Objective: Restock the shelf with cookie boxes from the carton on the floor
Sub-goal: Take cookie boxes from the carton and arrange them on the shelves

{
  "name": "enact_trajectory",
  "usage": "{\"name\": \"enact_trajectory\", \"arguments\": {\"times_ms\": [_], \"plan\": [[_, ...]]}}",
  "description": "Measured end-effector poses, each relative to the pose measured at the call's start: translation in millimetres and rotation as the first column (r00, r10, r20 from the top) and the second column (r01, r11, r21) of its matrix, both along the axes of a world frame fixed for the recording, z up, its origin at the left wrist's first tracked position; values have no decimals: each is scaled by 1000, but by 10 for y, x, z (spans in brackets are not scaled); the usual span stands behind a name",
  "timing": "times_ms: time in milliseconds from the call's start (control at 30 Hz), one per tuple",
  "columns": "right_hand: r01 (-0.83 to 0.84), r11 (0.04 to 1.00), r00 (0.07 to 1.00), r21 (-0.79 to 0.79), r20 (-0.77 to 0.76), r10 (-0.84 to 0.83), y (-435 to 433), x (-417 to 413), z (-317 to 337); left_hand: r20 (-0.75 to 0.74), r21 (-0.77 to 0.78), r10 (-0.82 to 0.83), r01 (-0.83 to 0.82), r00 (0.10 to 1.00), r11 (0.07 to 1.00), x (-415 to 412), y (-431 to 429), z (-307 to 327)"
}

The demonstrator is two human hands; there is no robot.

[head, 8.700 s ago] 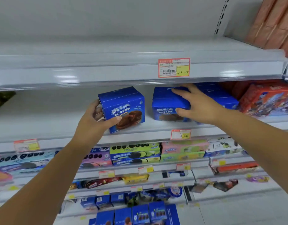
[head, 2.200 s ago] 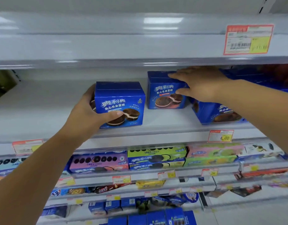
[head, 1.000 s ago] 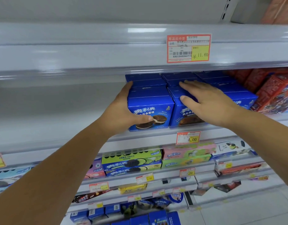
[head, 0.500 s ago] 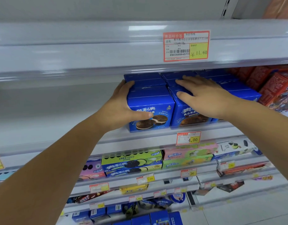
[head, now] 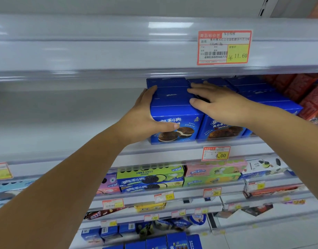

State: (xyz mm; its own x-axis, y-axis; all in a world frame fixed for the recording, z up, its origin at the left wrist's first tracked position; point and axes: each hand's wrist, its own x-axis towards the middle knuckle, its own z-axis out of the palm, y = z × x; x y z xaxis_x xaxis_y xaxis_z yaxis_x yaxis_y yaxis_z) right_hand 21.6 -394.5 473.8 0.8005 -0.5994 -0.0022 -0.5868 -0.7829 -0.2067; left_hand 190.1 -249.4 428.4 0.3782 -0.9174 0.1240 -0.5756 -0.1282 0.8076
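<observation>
We are holding a blue cookie box at the front of the shelf, with both hands on the row.

Our left hand (head: 145, 115) is gripping the leftmost blue cookie box (head: 174, 106), thumb curling across its printed front and fingers lying along its left side. The box is standing upright at the front edge of the grey shelf (head: 65, 123), touching the second blue box (head: 221, 132) on its right. Our right hand (head: 221, 103) is lying flat and open, fingers straight and slightly spread, resting on the box tops there and grasping nothing. More blue boxes (head: 262, 94) are lining up behind and to the right, with red packs (head: 298, 88) sitting beyond them. A 4.00 price tag (head: 216, 153) is hanging just below the second blue box, and an 11.60 tag (head: 224, 47) is showing on the shelf edge above.
</observation>
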Motion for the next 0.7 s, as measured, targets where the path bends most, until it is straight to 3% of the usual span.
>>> {"name": "enact_trajectory", "arguments": {"times_ms": [233,367,433,533,600,700], "plan": [[-20,998,999,-62,35,22,57,-40,-22,-43,-53,-51,49,998,997,23,-19,-8],[-25,976,969,-218,235,77,237,-164,-39,-80,-104,-20,12,997,995,26,152,1],[-27,956,906,-294,396,147,449,-282,-121,-1,-154,71,-71,997,986,-19,387,-63],[-46,936,796,-349,554,246,936,-486,-404,206,-369,210,-123,956,921,-197,962,-309],[-67,945,773,-319,582,252,1322,-589,-740,266,-412,245,-120,932,904,-353,1411,-616],[-171,977,814,-126,541,212,1848,-677,-1442,266,-208,196,-142,944,968,-528,2035,-1313]]}}
